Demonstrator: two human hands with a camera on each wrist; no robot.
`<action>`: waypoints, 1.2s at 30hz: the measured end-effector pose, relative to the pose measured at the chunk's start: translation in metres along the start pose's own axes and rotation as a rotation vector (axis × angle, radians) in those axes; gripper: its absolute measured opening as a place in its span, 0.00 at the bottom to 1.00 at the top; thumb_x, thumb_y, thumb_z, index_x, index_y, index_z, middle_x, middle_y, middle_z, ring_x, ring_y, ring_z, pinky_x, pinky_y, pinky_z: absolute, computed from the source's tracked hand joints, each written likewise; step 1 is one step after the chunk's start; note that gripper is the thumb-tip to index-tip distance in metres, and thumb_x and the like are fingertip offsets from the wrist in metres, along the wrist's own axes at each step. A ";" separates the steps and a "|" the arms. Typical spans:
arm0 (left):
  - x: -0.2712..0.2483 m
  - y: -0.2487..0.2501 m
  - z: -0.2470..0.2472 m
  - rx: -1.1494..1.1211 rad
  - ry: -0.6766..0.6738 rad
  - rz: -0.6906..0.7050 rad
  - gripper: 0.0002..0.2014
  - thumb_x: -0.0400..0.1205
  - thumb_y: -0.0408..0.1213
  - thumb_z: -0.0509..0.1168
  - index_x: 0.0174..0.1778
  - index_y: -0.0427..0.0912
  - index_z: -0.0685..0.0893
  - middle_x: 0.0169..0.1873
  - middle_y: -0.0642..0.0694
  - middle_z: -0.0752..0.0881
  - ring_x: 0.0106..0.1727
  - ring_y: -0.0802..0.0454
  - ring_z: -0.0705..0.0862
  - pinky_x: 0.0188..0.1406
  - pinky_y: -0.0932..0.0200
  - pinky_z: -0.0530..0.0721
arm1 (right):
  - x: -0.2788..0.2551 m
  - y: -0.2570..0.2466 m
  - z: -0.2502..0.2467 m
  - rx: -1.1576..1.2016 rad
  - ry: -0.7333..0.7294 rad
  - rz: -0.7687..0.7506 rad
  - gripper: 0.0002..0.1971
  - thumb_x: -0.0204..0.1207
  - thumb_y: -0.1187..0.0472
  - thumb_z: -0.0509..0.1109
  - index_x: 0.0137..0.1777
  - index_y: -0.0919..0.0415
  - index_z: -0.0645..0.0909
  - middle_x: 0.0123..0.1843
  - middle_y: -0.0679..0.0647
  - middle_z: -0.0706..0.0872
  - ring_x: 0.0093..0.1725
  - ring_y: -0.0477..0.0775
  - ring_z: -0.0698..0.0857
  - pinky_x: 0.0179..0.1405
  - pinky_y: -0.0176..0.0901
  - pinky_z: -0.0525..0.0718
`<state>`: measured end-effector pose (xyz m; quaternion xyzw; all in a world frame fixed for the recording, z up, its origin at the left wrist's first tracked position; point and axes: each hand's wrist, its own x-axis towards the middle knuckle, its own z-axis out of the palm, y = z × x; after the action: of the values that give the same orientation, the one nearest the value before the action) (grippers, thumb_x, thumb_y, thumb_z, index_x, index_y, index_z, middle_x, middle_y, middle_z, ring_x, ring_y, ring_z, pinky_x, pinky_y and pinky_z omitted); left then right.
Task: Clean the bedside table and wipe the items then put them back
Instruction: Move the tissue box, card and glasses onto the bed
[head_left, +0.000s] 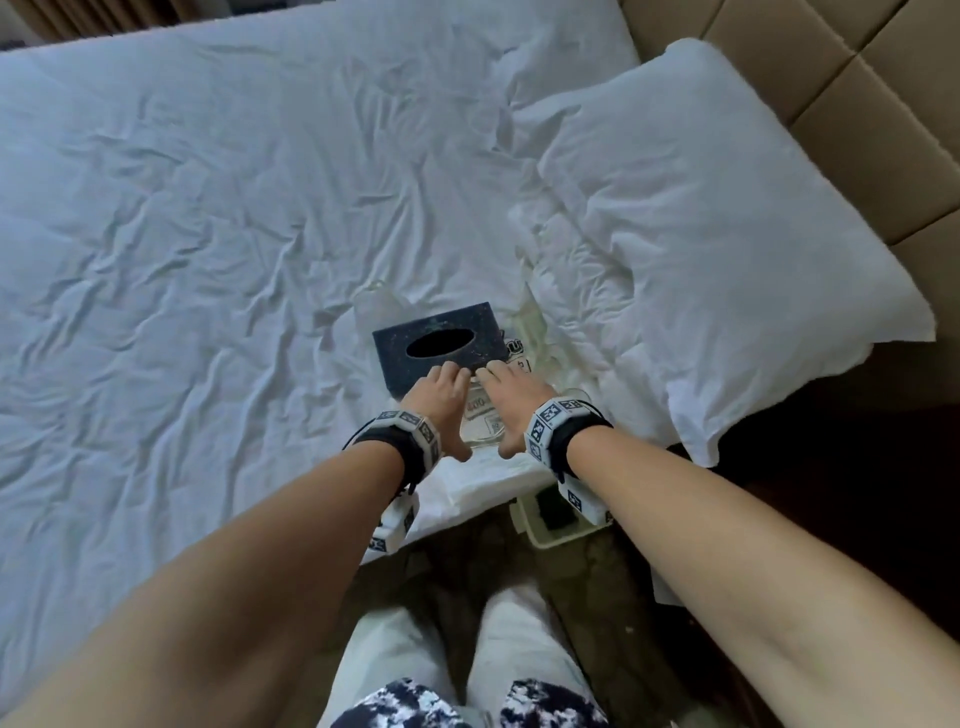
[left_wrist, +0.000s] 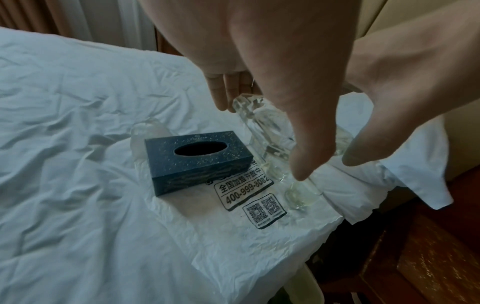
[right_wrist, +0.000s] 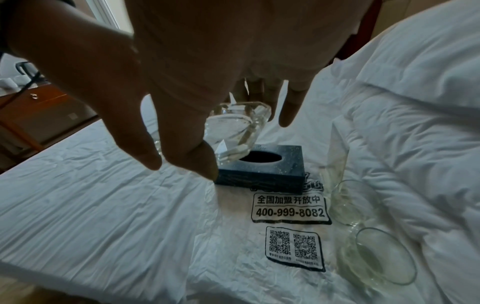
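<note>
Basically, both hands are spread, fingers straight, neither closed on anything. Left hand (head_left: 435, 410) and right hand (head_left: 511, 405) sit side by side over the near edge of the dark tissue box (head_left: 440, 351); from the head view I can't tell if the fingertips actually touch it. A faceted clear glass piece (right_wrist: 235, 131) sits just under the right palm in the wrist view, contact unclear. Box rests on a printed plastic sheet (left_wrist: 249, 197) laid on the bed (head_left: 208, 218), with two drinking glasses (right_wrist: 374, 246) lying on their sides to its right, near the pillow (head_left: 727, 197). Bedside table isn't clearly in view. My read: items are staged on the bed for wiping. To do it well, take the box by its two short sides, lift straight up, and keep clear of the glasses so they don't roll. Soft mattress, so nothing here is stable.
</note>
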<state>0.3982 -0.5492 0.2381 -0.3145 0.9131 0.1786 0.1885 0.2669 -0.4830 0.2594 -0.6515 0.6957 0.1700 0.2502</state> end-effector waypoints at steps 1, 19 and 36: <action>0.005 -0.003 0.006 -0.010 -0.007 -0.019 0.58 0.60 0.57 0.82 0.80 0.36 0.60 0.71 0.42 0.69 0.70 0.43 0.71 0.74 0.49 0.73 | 0.009 0.002 0.004 -0.001 -0.005 -0.015 0.58 0.53 0.47 0.87 0.79 0.61 0.59 0.72 0.56 0.67 0.72 0.59 0.70 0.71 0.54 0.76; 0.114 -0.029 0.114 -0.091 -0.166 -0.215 0.55 0.58 0.54 0.83 0.76 0.38 0.64 0.70 0.42 0.70 0.69 0.42 0.71 0.71 0.50 0.75 | 0.146 0.055 0.109 -0.008 -0.128 -0.171 0.59 0.54 0.48 0.87 0.81 0.61 0.57 0.74 0.56 0.66 0.74 0.59 0.70 0.70 0.51 0.76; 0.148 -0.040 0.189 -0.008 -0.222 -0.242 0.50 0.64 0.55 0.80 0.76 0.36 0.64 0.71 0.38 0.69 0.69 0.38 0.70 0.68 0.46 0.73 | 0.189 0.054 0.175 -0.047 -0.162 -0.138 0.50 0.61 0.55 0.85 0.80 0.60 0.60 0.75 0.57 0.67 0.72 0.61 0.70 0.68 0.54 0.73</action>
<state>0.3590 -0.5698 -0.0014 -0.4012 0.8414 0.1918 0.3070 0.2303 -0.5346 0.0036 -0.6878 0.6225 0.2204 0.3014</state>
